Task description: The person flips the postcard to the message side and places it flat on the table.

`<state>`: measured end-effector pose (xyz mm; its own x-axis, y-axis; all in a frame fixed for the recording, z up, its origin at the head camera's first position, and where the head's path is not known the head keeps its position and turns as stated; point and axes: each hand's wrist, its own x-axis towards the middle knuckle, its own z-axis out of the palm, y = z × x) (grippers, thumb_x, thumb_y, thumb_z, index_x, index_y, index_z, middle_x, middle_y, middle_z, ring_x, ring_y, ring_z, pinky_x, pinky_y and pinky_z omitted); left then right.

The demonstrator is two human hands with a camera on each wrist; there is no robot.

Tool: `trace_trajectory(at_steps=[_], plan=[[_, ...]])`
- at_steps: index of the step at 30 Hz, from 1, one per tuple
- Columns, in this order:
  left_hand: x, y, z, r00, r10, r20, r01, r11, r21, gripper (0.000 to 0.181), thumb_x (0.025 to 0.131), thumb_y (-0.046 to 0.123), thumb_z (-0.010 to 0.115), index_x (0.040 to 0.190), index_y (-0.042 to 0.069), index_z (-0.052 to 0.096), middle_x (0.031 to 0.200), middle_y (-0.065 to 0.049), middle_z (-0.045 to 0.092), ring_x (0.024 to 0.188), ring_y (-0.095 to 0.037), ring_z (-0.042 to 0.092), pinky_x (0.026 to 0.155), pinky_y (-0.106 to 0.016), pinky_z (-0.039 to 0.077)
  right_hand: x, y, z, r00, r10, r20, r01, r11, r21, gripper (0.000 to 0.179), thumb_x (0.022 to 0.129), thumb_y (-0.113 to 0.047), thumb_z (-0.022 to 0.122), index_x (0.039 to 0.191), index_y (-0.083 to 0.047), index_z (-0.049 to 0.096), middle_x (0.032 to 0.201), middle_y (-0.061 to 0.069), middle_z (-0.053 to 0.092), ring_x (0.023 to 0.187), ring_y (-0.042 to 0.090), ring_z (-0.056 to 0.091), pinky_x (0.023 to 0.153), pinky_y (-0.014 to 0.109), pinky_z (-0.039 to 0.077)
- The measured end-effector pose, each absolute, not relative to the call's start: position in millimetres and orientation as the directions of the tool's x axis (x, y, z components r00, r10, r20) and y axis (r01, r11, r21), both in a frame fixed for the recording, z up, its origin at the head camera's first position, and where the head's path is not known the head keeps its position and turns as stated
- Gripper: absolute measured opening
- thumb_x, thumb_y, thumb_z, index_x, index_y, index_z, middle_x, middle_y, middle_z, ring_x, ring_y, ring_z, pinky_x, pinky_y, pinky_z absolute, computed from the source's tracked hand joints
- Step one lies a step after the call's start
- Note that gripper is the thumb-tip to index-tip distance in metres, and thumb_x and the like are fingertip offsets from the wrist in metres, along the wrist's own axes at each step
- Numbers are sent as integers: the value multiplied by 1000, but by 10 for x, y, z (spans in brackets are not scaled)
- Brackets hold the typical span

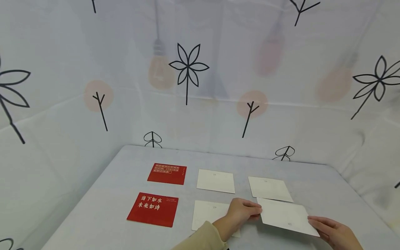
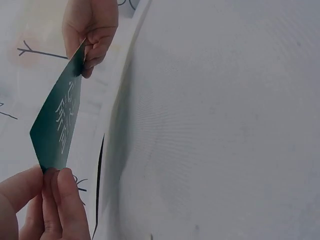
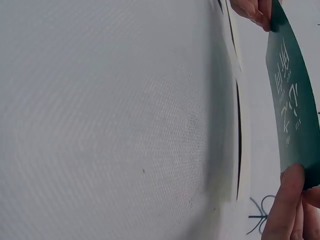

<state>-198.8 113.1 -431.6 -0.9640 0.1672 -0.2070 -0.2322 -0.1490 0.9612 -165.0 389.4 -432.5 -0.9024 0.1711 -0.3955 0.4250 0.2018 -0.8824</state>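
Observation:
My left hand (image 1: pixel 242 211) and right hand (image 1: pixel 335 231) pinch opposite short edges of one card (image 1: pixel 287 213), which is held tilted above the table. Its upper face is white with a small mark near the lower edge. The underside of the card (image 2: pixel 59 115) shows green with white characters in both wrist views. In the head view, a white card (image 1: pixel 270 188) lies just behind the held one. Another white card (image 1: pixel 206 213) lies partly hidden under my left hand and wrist.
To the left lie two red cards, one with rows of small boxes (image 1: pixel 167 174) and one with large white characters (image 1: pixel 153 210). A white card (image 1: pixel 215 180) lies at the back middle. The pale table (image 1: pixel 93 218) meets a patterned cloth (image 1: pixel 212 121) behind and at the sides.

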Motion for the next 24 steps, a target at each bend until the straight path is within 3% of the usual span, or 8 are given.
trace_trajectory(at_steps=[6,10,24], plan=[[-1987,1138,-4320,-965,166,-201,-224,-133,966,8,73,-10,71,80,-6,71,71,-5,67,61,-12,63,59,-28,56,-1655,3890,-4335,-906,182,-382,416,213,-884,54,79,-38,73,117,-2,60,96,-5,64,79,5,63,75,32,54],[-1988,1140,-4313,-960,167,-225,-246,-117,962,11,74,-10,71,81,-3,69,70,-5,66,62,-14,64,59,-29,56,-1666,3888,-4343,-904,188,-383,419,218,-882,69,79,-39,73,125,7,51,96,-3,65,81,10,64,75,34,54],[-1966,1135,-4331,-954,173,-245,-263,-89,961,22,73,-13,69,85,3,63,69,-6,62,59,-17,65,56,-28,55,-1693,3908,-4439,-883,256,-394,461,304,-834,83,68,-46,79,120,13,53,87,1,66,76,18,63,68,37,54]])
